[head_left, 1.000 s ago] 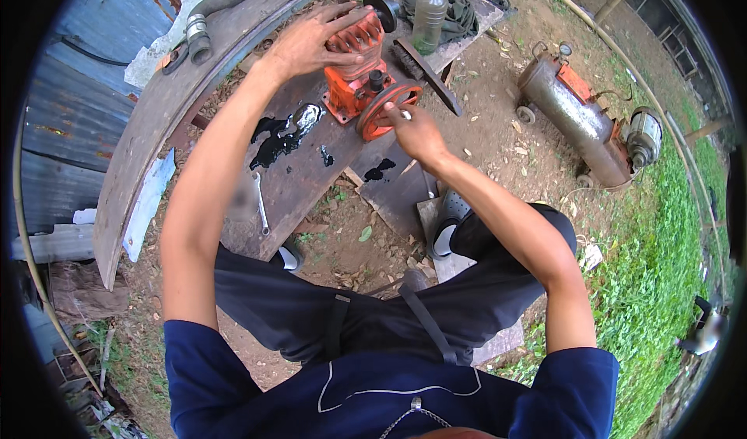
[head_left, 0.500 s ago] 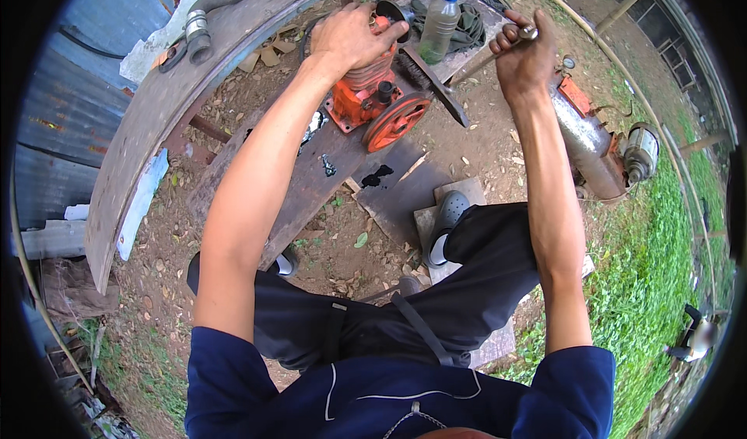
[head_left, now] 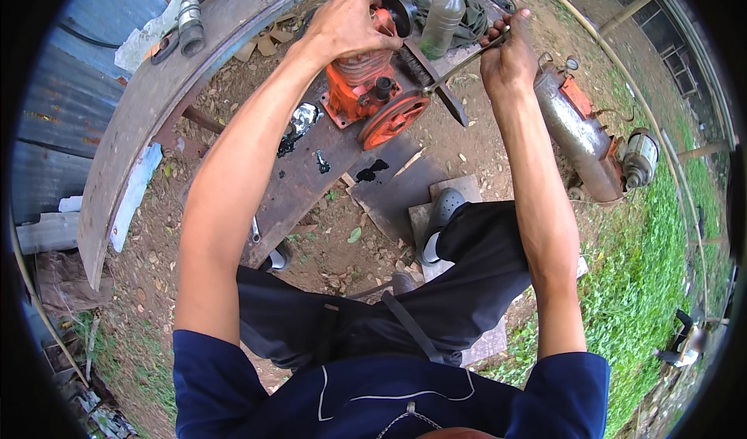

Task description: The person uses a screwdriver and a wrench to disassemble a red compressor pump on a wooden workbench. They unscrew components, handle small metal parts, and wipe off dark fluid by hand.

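Note:
An orange air compressor pump with a finned body and a spoked pulley wheel stands on a worn wooden board. My left hand is closed over the top of the pump, beside a round dark part. In my right hand, raised to the right, is a long thin metal rod-shaped tool. Its far end reaches the pulley; whether it touches is unclear. Between pump and rod lies a wooden-backed brush. Behind it stands a clear bottle with a blue cap.
Dark oil puddles and a wrench lie on the boards. A metal tank with a gauge rests on the ground at right. A curved wooden bench carries a pipe fitting at left. Dark cloth lies behind the bottle.
My right hand has moved slightly left and tilted the rod, so its end now lies by the pulley wheel. The left hand stays on the pump. The view has shifted a little.

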A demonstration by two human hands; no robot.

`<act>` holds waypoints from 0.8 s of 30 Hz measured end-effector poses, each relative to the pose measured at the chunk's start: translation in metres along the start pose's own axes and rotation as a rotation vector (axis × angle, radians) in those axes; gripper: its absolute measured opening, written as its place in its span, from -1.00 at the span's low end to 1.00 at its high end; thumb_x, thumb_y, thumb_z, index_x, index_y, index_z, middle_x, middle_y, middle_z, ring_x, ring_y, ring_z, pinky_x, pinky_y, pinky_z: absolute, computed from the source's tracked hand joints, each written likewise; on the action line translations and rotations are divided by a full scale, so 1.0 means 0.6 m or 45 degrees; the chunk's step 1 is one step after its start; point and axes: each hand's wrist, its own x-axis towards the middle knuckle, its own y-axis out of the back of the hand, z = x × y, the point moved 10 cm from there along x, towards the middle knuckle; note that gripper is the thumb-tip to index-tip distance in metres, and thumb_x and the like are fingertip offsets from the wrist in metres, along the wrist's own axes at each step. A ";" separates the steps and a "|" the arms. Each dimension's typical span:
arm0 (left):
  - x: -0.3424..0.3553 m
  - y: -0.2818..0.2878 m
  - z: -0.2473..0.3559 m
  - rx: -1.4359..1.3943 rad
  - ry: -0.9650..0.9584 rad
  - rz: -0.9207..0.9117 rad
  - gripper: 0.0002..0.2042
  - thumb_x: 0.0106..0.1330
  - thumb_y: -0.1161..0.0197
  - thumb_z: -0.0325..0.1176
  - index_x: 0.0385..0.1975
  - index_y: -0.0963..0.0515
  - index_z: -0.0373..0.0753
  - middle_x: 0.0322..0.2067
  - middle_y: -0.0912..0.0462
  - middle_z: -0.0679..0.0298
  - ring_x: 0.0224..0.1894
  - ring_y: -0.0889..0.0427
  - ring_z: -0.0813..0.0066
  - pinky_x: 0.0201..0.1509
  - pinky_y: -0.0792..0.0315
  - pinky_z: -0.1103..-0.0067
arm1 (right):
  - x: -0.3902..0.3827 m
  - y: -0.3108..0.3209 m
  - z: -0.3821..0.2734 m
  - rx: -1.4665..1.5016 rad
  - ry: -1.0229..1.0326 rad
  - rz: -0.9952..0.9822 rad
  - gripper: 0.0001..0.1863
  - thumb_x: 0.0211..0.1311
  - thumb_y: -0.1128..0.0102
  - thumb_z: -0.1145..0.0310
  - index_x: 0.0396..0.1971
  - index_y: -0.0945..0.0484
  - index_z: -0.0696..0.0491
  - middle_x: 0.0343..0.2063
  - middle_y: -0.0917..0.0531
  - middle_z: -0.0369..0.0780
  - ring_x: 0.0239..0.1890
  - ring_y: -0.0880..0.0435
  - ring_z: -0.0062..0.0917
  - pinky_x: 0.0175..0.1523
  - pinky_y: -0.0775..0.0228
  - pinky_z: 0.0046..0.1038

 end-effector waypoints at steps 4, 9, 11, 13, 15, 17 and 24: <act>-0.001 0.003 -0.002 0.007 -0.027 0.035 -0.22 -0.23 -0.43 0.17 -0.06 -0.62 -0.34 -0.17 -0.67 -0.10 -0.08 -0.67 0.01 0.09 -0.51 0.30 | -0.004 0.009 -0.020 0.055 0.055 -0.035 -0.63 0.38 -0.12 0.04 -0.28 -0.43 0.10 -0.55 -0.36 -0.34 -0.57 -0.25 -0.61 -0.44 -0.17 -0.53; -0.025 0.011 0.006 0.203 0.196 0.131 -0.12 -0.15 -0.40 0.29 0.09 -0.51 -0.32 0.06 -0.53 -0.12 0.14 -0.51 -0.03 0.16 -0.43 0.18 | -0.018 -0.017 -0.009 -0.853 -0.074 -0.280 -0.60 0.26 -0.29 0.04 -0.43 -0.56 0.12 -0.65 -0.36 -0.38 -0.70 -0.21 -0.69 -0.61 0.01 -0.60; -0.060 0.026 0.025 0.410 0.341 0.396 -0.04 -0.16 -0.37 0.38 0.15 -0.47 -0.31 0.14 -0.44 -0.15 0.22 -0.40 -0.11 0.17 -0.39 0.08 | -0.042 -0.054 0.040 -1.549 0.225 -0.753 -0.62 0.04 -0.47 0.05 -0.31 -0.69 0.05 -0.47 -0.66 -0.31 -0.47 -0.53 -0.63 -0.34 -0.36 -0.55; -0.082 0.023 0.016 0.348 0.433 0.469 0.03 -0.17 -0.32 0.48 0.17 -0.44 -0.30 0.18 -0.36 -0.17 0.28 -0.29 -0.19 0.15 -0.36 -0.01 | -0.080 -0.051 0.118 -1.953 0.289 -1.173 -0.56 0.08 -0.41 -0.01 -0.21 -0.68 0.04 -0.27 -0.73 -0.17 -0.13 -0.68 -0.37 -0.02 -0.45 -0.34; -0.102 0.017 -0.003 0.227 0.535 0.511 0.00 -0.15 -0.31 0.48 0.13 -0.46 -0.31 0.15 -0.40 -0.16 0.24 -0.35 -0.17 0.13 -0.40 0.05 | -0.092 -0.043 0.150 -1.973 0.278 -1.340 -0.51 0.11 -0.36 -0.05 -0.14 -0.66 0.06 -0.19 -0.71 -0.10 -0.08 -0.67 -0.26 0.02 -0.45 -0.29; -0.103 0.032 -0.001 0.154 0.487 0.608 -0.10 -0.11 -0.29 0.48 -0.03 -0.56 -0.30 -0.01 -0.54 -0.11 0.03 -0.57 -0.06 0.02 -0.49 0.16 | -0.101 -0.026 0.156 -1.929 0.076 -1.385 -0.47 0.13 -0.33 -0.07 -0.10 -0.64 0.08 -0.17 -0.70 -0.06 -0.08 -0.67 -0.23 0.01 -0.46 -0.28; -0.100 0.035 -0.020 0.037 0.453 0.743 -0.47 0.08 -0.27 0.24 -0.24 -0.68 -0.13 -0.25 -0.65 0.08 -0.15 -0.64 0.01 -0.10 -0.54 0.19 | -0.125 -0.021 0.160 -1.907 0.273 -1.361 -0.40 0.13 -0.28 -0.15 -0.12 -0.61 0.12 -0.22 -0.69 0.00 -0.12 -0.67 -0.12 -0.04 -0.48 -0.21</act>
